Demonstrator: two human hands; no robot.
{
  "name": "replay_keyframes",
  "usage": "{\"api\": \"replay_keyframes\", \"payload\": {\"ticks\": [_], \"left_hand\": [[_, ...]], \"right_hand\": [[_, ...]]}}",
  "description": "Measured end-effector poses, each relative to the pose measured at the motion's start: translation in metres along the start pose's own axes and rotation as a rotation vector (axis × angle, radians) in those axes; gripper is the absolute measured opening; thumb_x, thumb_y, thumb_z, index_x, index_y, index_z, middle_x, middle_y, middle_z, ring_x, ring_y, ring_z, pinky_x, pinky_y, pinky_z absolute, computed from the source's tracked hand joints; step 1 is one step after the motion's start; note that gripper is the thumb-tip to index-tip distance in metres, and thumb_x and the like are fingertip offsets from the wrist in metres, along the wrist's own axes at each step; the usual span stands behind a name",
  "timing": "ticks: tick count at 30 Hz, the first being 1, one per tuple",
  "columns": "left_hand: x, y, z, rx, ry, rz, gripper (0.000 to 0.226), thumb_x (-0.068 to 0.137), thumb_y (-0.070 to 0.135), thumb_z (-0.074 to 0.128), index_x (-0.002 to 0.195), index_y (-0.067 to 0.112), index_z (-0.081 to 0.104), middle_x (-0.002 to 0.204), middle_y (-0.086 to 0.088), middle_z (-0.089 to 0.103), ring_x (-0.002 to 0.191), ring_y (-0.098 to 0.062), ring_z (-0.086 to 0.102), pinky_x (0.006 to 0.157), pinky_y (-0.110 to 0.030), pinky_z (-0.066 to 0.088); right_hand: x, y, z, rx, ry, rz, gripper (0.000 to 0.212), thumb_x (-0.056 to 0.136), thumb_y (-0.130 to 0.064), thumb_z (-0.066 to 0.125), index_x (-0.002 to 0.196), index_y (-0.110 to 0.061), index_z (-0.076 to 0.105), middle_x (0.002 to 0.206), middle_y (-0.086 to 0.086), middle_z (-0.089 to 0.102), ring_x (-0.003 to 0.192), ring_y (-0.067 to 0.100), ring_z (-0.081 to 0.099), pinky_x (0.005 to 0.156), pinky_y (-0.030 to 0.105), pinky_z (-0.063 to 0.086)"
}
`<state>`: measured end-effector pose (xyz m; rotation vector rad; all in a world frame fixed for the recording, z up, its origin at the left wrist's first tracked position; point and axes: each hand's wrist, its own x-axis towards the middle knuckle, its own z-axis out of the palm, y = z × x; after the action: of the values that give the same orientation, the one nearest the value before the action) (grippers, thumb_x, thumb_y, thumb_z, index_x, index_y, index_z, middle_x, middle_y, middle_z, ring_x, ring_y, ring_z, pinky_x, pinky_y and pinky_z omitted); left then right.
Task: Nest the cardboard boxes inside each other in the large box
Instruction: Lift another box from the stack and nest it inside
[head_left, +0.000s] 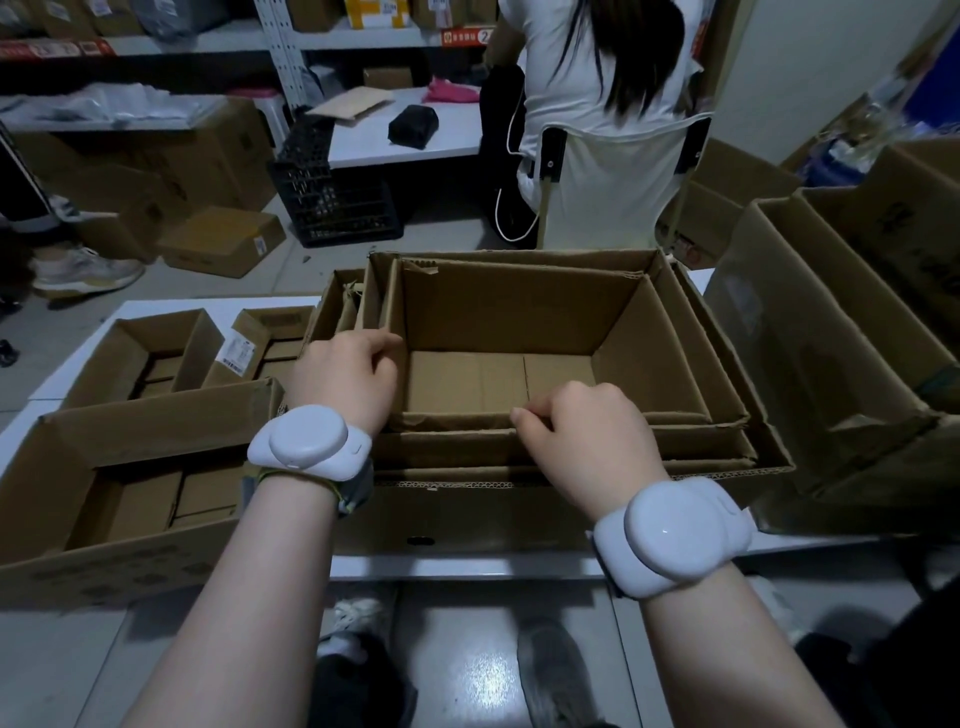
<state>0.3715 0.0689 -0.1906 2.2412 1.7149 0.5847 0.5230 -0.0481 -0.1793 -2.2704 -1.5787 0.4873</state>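
Innermost box (514, 312) sits nested within the large box (467, 512) on the surface (467, 566); I see my left grip (345, 376) curled over its left wall, right grip (582, 431) pinching its near rim.

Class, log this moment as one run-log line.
left hand grips inner box left wall | right hand pinches near wall | inner box inside large box

Fingertips of the left hand (345, 374) and right hand (582, 423) curl out of sight on the innermost box (519, 312). The frame cuts off the open box (831, 364) at the table's (467, 566) right edge.
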Motion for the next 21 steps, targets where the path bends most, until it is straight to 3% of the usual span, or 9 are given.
{"api": "replay_keyframes", "payload": {"ticks": [3,5,8,11,16,21], "left_hand": [[0.0,-0.001,0.004,0.078,-0.049,-0.042,0.038,0.096,0.018,0.043,0.129,0.031,0.057,0.118,-0.005,0.068,0.105,-0.028,0.061,0.088,-0.039,0.05],[0.0,0.001,0.007,0.147,-0.088,-0.061,0.04,0.096,0.019,0.041,0.132,0.033,0.054,0.121,-0.005,0.065,0.117,-0.028,0.054,0.099,-0.04,0.038],[-0.001,0.003,0.01,0.188,-0.133,-0.079,0.041,0.097,0.019,0.041,0.134,0.032,0.052,0.139,-0.008,0.052,0.141,-0.023,0.028,0.113,-0.048,0.02],[0.001,0.0,0.013,0.203,-0.212,-0.085,0.042,0.098,0.019,0.039,0.137,0.032,0.048,0.148,-0.008,0.042,0.148,-0.022,0.013,0.117,-0.06,0.003],[0.004,-0.008,0.02,0.211,-0.316,-0.118,0.044,0.099,0.021,0.035,0.14,0.033,0.043,0.15,-0.01,0.039,0.148,-0.024,0.014,0.115,-0.063,0.0],[0.006,-0.01,0.023,0.285,-0.373,-0.12,0.045,0.099,0.024,0.032,0.143,0.033,0.037,0.146,-0.009,0.044,0.144,-0.029,0.021,0.116,-0.06,0.002]], "right_hand": [[0.002,0.0,0.003,0.013,-0.075,0.006,0.036,0.098,-0.039,0.042,0.113,-0.02,0.068,0.086,0.004,0.066,0.083,0.02,0.063,0.076,0.033,0.056],[0.003,-0.002,0.006,-0.006,-0.104,0.018,0.037,0.097,-0.039,0.042,0.115,-0.018,0.066,0.095,0.007,0.068,0.091,0.024,0.063,0.083,0.038,0.055],[0.004,-0.003,0.009,-0.031,-0.125,0.036,0.036,0.097,-0.037,0.042,0.117,-0.017,0.065,0.103,0.009,0.068,0.099,0.027,0.061,0.096,0.044,0.047],[0.006,-0.003,0.012,-0.08,-0.151,0.035,0.036,0.098,-0.038,0.04,0.118,-0.019,0.063,0.107,0.008,0.067,0.107,0.026,0.058,0.109,0.045,0.034],[0.012,-0.005,0.017,-0.127,-0.189,0.052,0.04,0.097,-0.044,0.038,0.126,-0.023,0.057,0.115,0.005,0.066,0.117,0.025,0.054,0.117,0.05,0.015],[0.015,-0.007,0.021,-0.119,-0.213,0.056,0.039,0.097,-0.045,0.038,0.122,-0.022,0.059,0.109,0.003,0.067,0.114,0.024,0.056,0.117,0.053,0.01]]}}
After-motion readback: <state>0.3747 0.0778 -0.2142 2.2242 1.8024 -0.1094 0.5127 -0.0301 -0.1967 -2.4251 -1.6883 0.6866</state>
